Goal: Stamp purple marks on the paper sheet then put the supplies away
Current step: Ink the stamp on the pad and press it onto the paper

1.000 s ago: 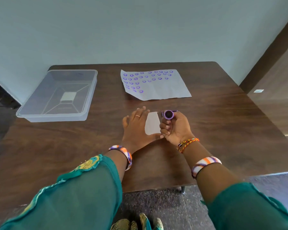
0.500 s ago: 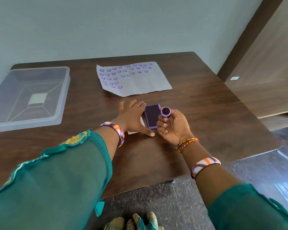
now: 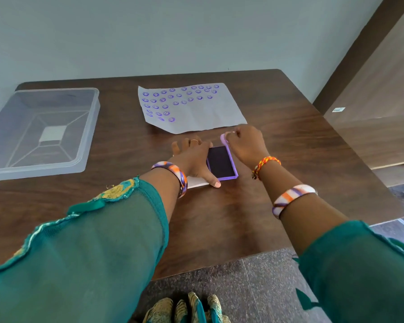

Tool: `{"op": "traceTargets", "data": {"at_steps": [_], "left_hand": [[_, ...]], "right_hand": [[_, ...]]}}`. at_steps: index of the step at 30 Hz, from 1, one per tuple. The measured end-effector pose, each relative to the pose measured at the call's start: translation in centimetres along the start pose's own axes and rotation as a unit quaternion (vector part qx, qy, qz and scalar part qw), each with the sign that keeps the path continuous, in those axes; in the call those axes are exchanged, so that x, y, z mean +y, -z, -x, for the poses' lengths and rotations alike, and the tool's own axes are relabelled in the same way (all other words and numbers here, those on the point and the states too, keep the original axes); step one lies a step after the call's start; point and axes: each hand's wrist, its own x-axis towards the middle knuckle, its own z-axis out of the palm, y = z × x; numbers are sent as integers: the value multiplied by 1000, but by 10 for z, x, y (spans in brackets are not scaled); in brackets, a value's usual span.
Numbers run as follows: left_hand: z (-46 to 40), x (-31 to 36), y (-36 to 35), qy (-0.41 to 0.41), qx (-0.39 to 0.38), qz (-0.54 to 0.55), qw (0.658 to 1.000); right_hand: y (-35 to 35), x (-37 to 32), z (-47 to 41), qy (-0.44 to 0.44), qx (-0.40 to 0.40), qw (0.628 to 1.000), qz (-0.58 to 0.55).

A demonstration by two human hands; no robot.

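Head view is showing your right hand (image 3: 246, 145) just right of frame centre, its fingers curled shut and pinching a small lilac stamp (image 3: 224, 138) — the stamp is sitting at the far end of the open ink pad (image 3: 221, 162), though whether it is pressing into the ink is hard to tell. Your left hand (image 3: 194, 157) is lying flat on the table just left of the pad, fingers spread and holding nothing, its thumb (image 3: 214, 181) running along the pad's near left corner. Under that palm a white lid (image 3: 196, 181) is peeking out, flat on the wood. The pad itself is showing a dark purple face inside a lighter purple frame.

Moving outward, the paper sheet (image 3: 208, 115) is lying above your hands, near the top centre of the tabletop — its upper and left parts are carrying rows of round purple marks, while its lower right is blank. At the left edge of the frame a clear plastic tray (image 3: 89, 145) is resting on the dark wooden table (image 3: 313, 159), well apart from the sheet.
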Motion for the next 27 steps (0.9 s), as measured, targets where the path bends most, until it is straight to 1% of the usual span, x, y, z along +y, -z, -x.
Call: {"op": "traceTargets", "data": {"at_steps": [2, 4, 5, 7, 9, 11, 14, 16, 18, 20, 21, 22, 24, 25, 26, 27], "left_hand": [[-1, -1, 0, 5, 1, 8, 1000], [-2, -3, -2, 12, -5, 28, 1000], [-2, -4, -3, 17, -8, 39, 999], [-3, -4, -4, 24, -13, 57, 998], [-4, -4, -3, 25, -14, 68, 997], [-2, -3, -3, 25, -16, 71, 997], [3, -3, -2, 26, -11, 58, 998], [4, -3, -2, 20, -8, 32, 999], [7, -1, 2, 13, -8, 22, 1000], [5, -1, 11, 16, -2, 56, 998], [2, -3, 16, 19, 21, 75, 997], [-1, -7, 23, 23, 56, 88, 994], [-9, -20, 36, 30, 136, 91, 986], [-15, -29, 42, 33, 172, 96, 980], [-19, -39, 48, 37, 197, 109, 974], [-24, -49, 53, 43, 213, 124, 968]], "right_hand": [[0, -8, -7, 43, 17, 998, 49], [-7, -8, -9, 68, 19, 992, 109], [-13, -3, -9, 76, 5, 985, 153], [-28, 10, -2, 80, -48, 966, 242], [-36, 16, 0, 98, -67, 948, 296], [-37, 18, 0, 117, -57, 939, 317], [-32, 14, -1, 135, -62, 933, 327], [-30, 11, -2, 133, -85, 929, 334], [-26, 6, -2, 116, -105, 933, 325], [-23, 2, -5, 68, -88, 955, 276], [-22, 2, -7, 40, -75, 970, 226], [-22, 1, -11, 16, -66, 984, 167], [-22, -4, -22, -25, -59, 998, 27], [-23, -8, -30, -58, -53, 995, -66], [-25, -13, -37, -98, -40, 980, -170], [-27, -19, -45, -139, -29, 954, -263]]}}
